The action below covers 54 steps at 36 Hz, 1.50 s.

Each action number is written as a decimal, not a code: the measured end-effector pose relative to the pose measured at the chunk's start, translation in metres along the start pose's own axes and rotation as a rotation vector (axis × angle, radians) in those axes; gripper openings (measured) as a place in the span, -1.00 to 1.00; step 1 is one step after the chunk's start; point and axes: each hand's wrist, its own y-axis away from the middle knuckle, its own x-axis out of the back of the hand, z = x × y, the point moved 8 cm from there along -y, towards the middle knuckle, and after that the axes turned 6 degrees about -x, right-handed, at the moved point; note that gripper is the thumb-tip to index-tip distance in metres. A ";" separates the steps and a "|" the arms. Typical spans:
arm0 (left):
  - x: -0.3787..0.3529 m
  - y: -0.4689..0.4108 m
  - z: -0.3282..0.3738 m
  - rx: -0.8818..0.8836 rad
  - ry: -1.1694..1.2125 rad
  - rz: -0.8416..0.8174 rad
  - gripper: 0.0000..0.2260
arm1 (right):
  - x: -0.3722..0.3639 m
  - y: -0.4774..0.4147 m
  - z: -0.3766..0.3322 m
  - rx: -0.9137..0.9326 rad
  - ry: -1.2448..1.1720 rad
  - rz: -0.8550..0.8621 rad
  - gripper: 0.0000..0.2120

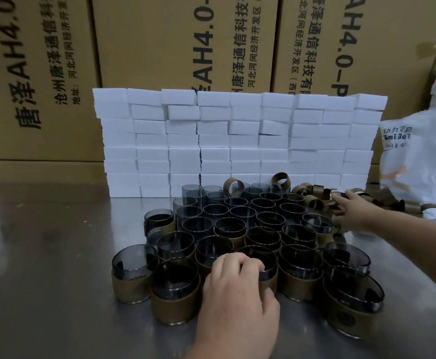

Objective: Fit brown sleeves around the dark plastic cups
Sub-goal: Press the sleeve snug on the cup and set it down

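Observation:
Many dark see-through plastic cups stand packed together on the metal table (43,255). The near rows, such as one sleeved cup (175,294), wear brown sleeves; the far rows, such as one bare cup (215,211), have none. My left hand (237,294) grips the rim of a sleeved cup (266,270) in the front row, fingers curled over its edge. My right hand (351,211) reaches into a pile of loose brown sleeves (312,195) at the back right, fingers touching one; whether it holds any is unclear.
A wall of white foam blocks (237,143) stands right behind the cups. Tall cardboard boxes (159,47) rise behind it. A white plastic bag (424,156) lies at the right, with more loose sleeves (434,213) beside it.

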 end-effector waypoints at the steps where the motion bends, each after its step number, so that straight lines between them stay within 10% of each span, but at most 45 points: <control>1: 0.000 0.000 0.000 0.003 -0.001 0.000 -0.73 | -0.003 -0.001 -0.003 0.001 0.013 -0.013 -0.34; 16: -0.004 0.000 -0.003 0.011 -0.034 -0.026 -0.72 | 0.010 0.019 -0.010 0.052 -0.108 0.277 -0.59; 24: -0.002 0.000 -0.002 0.002 -0.039 -0.024 -0.72 | 0.068 0.096 0.028 -0.170 -0.884 0.696 -0.77; 31: 0.001 -0.001 0.002 -0.002 -0.080 -0.008 -0.65 | 0.048 0.196 -0.042 -0.017 -1.617 0.504 -0.70; 41: 0.042 -0.028 0.009 0.000 -0.117 0.199 -0.74 | 0.029 0.250 -0.109 0.283 -0.974 0.433 -0.63; 54: 0.027 -0.102 -0.110 0.445 -0.469 -0.540 -0.69 | 0.020 0.252 -0.115 0.306 -0.835 0.351 -0.79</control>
